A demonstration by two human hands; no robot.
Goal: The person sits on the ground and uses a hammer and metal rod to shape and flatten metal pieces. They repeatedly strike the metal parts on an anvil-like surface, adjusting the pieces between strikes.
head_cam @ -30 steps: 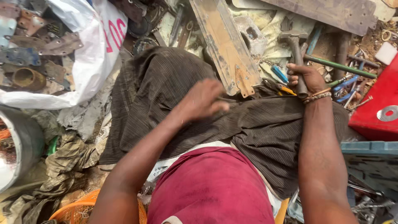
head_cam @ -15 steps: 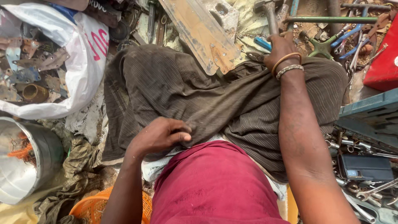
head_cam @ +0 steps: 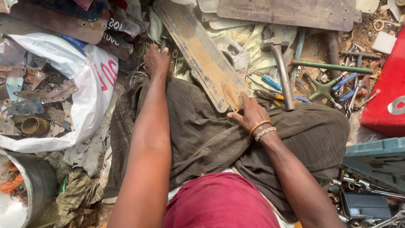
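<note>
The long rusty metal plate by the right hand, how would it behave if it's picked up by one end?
The long rusty metal plate looks flat, thick and rigid, so it would probably stay stiff rather than flex. It is likely heavy for its size and may tip down at the far end. The right hand rests at its near end, where rust and cut edges suggest a rough, non-slippery hold.

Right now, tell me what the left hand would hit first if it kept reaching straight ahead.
The left hand points up-frame. Just beyond its fingertips lie dark metal scraps, probably first in line, though depth is hard to judge.
</note>
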